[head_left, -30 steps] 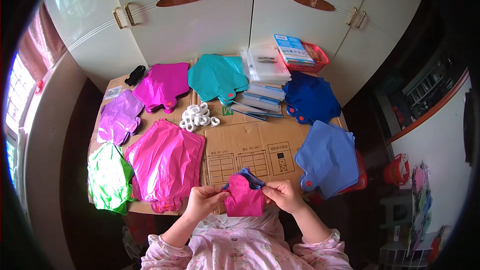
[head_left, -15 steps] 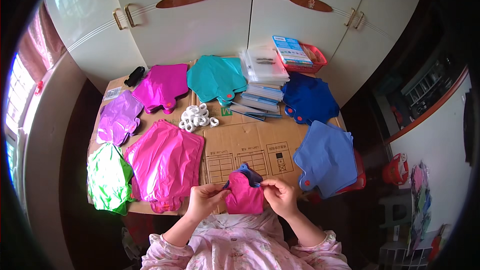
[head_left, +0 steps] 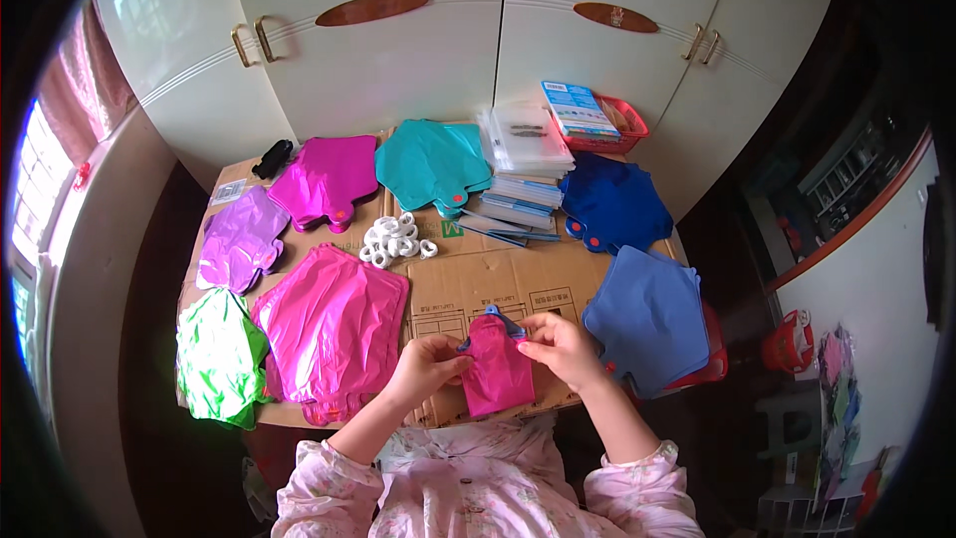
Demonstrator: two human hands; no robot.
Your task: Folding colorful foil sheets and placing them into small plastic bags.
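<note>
Close to the table's near edge I hold a folded pink-and-blue film piece (head_left: 498,374), pink in front with a blue layer showing at its narrow top. My left hand (head_left: 433,367) pinches its upper left edge. On the opposite side, the fingers of my right hand (head_left: 560,347) are closed on its upper right edge. Left of my hands lies a large stack of shiny pink film shapes (head_left: 334,324). A light-blue stack of similar shapes (head_left: 645,314) rests to the right.
Cardboard (head_left: 478,274) covers the table. Around it lie bright green (head_left: 221,354), lilac (head_left: 242,239), magenta (head_left: 324,179), teal (head_left: 428,164) and dark-blue (head_left: 617,201) stacks. White rings (head_left: 391,239) are heaped mid-table, near clear sleeves (head_left: 523,139) and a red basket (head_left: 627,125).
Both hands have moved slightly away from my body with the film piece. It now appears longer and narrower, and my right hand has come closer to its top.
</note>
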